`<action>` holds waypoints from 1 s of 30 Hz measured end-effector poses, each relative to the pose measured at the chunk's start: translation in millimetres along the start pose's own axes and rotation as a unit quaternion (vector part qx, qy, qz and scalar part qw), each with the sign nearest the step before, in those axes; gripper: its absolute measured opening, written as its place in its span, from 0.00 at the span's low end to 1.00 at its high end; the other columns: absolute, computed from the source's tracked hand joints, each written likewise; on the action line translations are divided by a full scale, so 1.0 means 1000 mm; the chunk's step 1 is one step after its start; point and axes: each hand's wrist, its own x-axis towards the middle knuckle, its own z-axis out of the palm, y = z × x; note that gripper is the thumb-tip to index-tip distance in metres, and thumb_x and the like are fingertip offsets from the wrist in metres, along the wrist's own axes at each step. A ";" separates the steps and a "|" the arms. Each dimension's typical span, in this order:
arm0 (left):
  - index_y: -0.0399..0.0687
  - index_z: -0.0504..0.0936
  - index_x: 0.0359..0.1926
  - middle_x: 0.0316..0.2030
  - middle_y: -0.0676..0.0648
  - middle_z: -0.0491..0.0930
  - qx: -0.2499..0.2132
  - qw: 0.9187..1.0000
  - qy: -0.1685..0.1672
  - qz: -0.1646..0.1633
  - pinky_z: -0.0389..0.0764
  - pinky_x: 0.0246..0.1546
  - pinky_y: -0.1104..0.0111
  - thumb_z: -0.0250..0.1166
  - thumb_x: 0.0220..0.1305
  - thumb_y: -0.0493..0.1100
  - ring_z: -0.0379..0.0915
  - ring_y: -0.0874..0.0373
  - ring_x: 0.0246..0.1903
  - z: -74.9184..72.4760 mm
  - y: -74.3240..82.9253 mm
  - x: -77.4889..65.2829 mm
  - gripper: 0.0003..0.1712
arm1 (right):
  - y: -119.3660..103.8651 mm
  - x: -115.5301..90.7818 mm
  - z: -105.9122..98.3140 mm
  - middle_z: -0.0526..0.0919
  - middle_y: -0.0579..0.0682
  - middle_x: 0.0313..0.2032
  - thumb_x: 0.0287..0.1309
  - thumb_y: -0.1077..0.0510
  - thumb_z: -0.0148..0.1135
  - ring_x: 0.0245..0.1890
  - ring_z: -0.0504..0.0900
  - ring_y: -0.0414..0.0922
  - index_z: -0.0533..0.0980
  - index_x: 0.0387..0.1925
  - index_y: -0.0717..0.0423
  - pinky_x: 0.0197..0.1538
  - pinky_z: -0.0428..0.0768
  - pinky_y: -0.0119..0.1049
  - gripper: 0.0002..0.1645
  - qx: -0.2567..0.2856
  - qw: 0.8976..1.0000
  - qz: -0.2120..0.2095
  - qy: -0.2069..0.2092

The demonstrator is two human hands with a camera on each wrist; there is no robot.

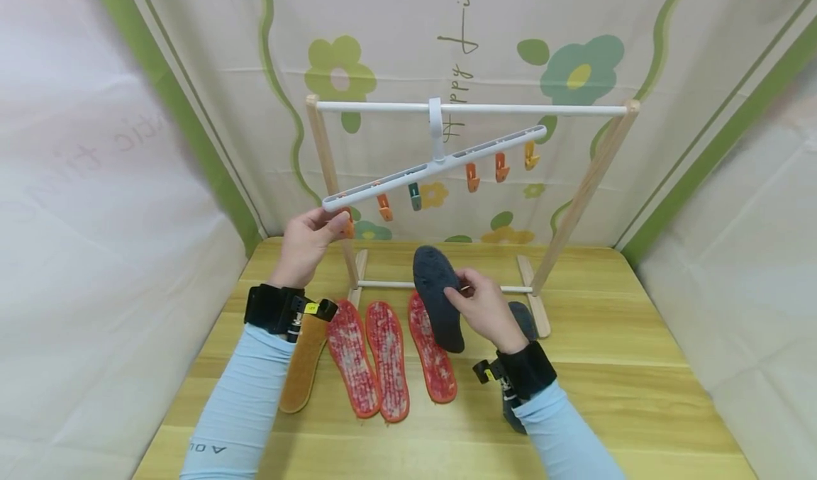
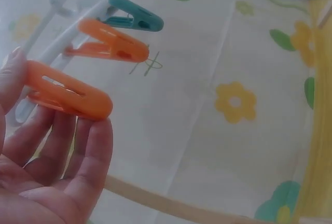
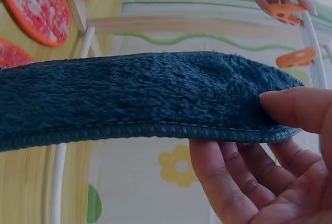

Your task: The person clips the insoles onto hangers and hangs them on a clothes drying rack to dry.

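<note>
My left hand [image 1: 306,247] pinches an orange clip [image 2: 72,92] at the left end of a white clip hanger [image 1: 389,181], thumb on one side and fingers on the other. The hanger tilts, its left end lower and nearer. Between thumb and fingers, my right hand [image 1: 488,310] grips a dark blue fleecy insole [image 1: 435,285] by its edge, held up below the hanger. Close up in the right wrist view, the insole [image 3: 145,99] shows its pile and stitched border. More clips hang along the bar, among them a green clip [image 1: 415,196] and a yellow clip [image 1: 531,156].
The hanger hooks over the white top rod [image 1: 370,107] of a wooden-legged rack [image 1: 584,200]. On the wooden table [image 1: 606,395] lie red-and-white insoles [image 1: 388,363], a brown insole [image 1: 302,377] by the left wrist, and a dark insole [image 1: 525,318] partly hidden by the right arm.
</note>
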 end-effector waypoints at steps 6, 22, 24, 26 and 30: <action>0.32 0.81 0.52 0.38 0.43 0.84 -0.012 1.000 0.001 0.024 0.83 0.44 0.64 0.68 0.65 0.51 0.82 0.53 0.38 -0.001 0.001 0.000 0.27 | -0.010 0.006 0.013 0.82 0.49 0.37 0.65 0.60 0.65 0.38 0.82 0.47 0.80 0.48 0.58 0.42 0.81 0.43 0.11 0.015 0.999 -0.021 -0.024; 0.29 0.85 0.46 0.33 0.43 0.86 -0.026 0.998 0.034 0.055 0.85 0.37 0.64 0.70 0.63 0.51 0.84 0.53 0.33 0.000 0.007 -0.003 0.25 | -0.044 0.028 0.048 0.84 0.51 0.39 0.63 0.62 0.67 0.37 0.83 0.44 0.79 0.51 0.59 0.41 0.83 0.38 0.15 0.015 0.997 -0.046 -0.058; 0.31 0.85 0.47 0.34 0.44 0.86 -0.025 0.998 0.037 0.051 0.85 0.38 0.64 0.70 0.62 0.51 0.85 0.54 0.33 0.000 0.008 -0.003 0.25 | -0.046 0.030 0.050 0.84 0.50 0.39 0.63 0.61 0.66 0.36 0.83 0.43 0.79 0.51 0.59 0.41 0.83 0.37 0.15 0.011 0.997 -0.047 -0.060; 0.31 0.85 0.48 0.34 0.45 0.86 -0.024 0.998 0.039 0.047 0.85 0.38 0.64 0.70 0.62 0.51 0.85 0.54 0.33 -0.001 0.009 -0.003 0.25 | -0.048 0.032 0.052 0.84 0.50 0.39 0.63 0.61 0.66 0.36 0.83 0.43 0.80 0.50 0.58 0.41 0.83 0.36 0.14 0.010 0.997 -0.046 -0.062; 0.30 0.84 0.49 0.35 0.45 0.86 -0.026 0.998 0.039 0.045 0.85 0.38 0.63 0.70 0.62 0.51 0.84 0.54 0.33 -0.001 0.012 -0.004 0.26 | -0.052 0.035 0.054 0.83 0.49 0.38 0.63 0.61 0.67 0.36 0.82 0.42 0.80 0.48 0.57 0.41 0.82 0.37 0.12 0.010 0.997 -0.045 -0.060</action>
